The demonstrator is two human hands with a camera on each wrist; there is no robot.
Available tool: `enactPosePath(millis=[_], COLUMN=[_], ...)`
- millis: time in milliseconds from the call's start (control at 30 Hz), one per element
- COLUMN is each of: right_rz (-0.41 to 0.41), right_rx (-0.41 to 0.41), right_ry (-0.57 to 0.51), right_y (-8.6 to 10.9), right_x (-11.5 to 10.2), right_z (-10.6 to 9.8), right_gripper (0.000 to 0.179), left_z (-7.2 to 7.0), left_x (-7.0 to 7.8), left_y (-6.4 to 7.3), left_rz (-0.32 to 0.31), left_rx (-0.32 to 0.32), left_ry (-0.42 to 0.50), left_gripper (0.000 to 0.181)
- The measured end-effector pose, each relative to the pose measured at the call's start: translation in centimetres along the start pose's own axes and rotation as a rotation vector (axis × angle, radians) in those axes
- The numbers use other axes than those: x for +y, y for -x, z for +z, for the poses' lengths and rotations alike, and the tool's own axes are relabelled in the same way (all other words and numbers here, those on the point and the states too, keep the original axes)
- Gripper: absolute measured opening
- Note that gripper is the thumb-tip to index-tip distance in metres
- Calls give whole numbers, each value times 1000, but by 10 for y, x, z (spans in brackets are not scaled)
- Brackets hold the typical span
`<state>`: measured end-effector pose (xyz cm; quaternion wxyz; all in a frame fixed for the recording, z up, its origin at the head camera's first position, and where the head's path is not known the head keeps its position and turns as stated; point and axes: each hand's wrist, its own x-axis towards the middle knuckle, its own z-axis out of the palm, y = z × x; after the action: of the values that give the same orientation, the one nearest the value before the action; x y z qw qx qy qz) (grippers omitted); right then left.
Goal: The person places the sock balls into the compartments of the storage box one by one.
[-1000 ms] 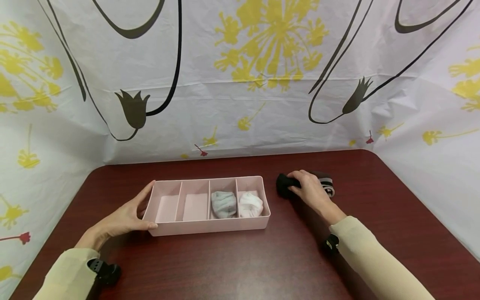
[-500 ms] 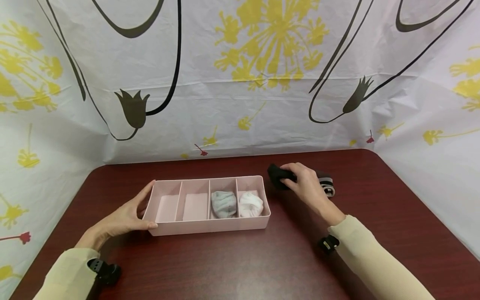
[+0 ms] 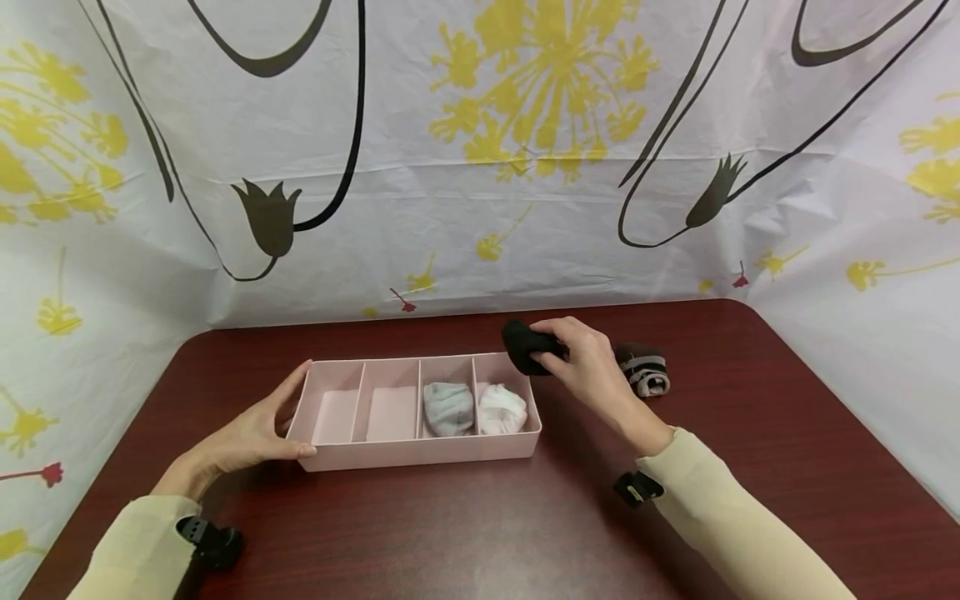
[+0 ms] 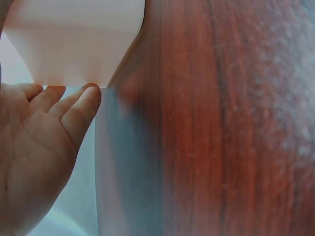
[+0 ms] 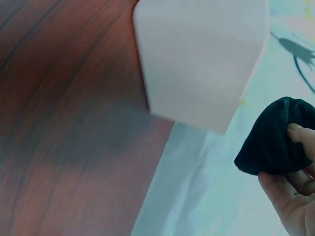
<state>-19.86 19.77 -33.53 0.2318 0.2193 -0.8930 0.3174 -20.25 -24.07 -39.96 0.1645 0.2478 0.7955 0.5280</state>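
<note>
Fingers and thumb of the right hand (image 3: 592, 360) pinch a rolled black sock (image 3: 523, 346). The thumb is on one side of the sock and the fingers are on the other. The sock is up in the air, and the right wrist view shows a gap between it and the pink box (image 3: 420, 454). From the head view, it covers the far right corner of the box.

Just below and left of that grip, a white sock (image 3: 502, 410) sits bunched up in the box's last space on the right. Next to it, a bit farther from the grip, a gray sock (image 3: 447, 408) sits in the third space from the left.

Just behind the right hand, on its right side, a rolled striped sock (image 3: 645, 372) lies on the dark red table (image 3: 450, 533).

Well to the left of the black sock, the left hand (image 3: 251, 433) holds the left end of the box, thumb at the near corner and a finger at the far corner. Past both hands hangs a white sheet (image 3: 420, 200) with yellow flowers.
</note>
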Motion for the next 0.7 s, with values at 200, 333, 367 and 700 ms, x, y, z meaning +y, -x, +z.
enactPosePath(millis=[200, 333, 367, 700], right_rz=[-39, -68, -74, -117], right_rx=[-9, -16, -20, -60], right_ry=[-42, -56, -59, -97], right_y=[-8, -14, -15, -20], right_x=[-20, -32, -35, -56], right_z=[11, 20, 23, 46], right_gripper=[30, 30, 30, 29], left_z=[-1, -2, -2, -2], left_x=[0, -1, -1, -1], left_y=[0, 0, 0, 0], left_rz=[0, 0, -1, -6], left_rx=[-8, -9, -10, -13], left_ry=[7, 12, 17, 43], left_gripper=[111, 110, 110, 111])
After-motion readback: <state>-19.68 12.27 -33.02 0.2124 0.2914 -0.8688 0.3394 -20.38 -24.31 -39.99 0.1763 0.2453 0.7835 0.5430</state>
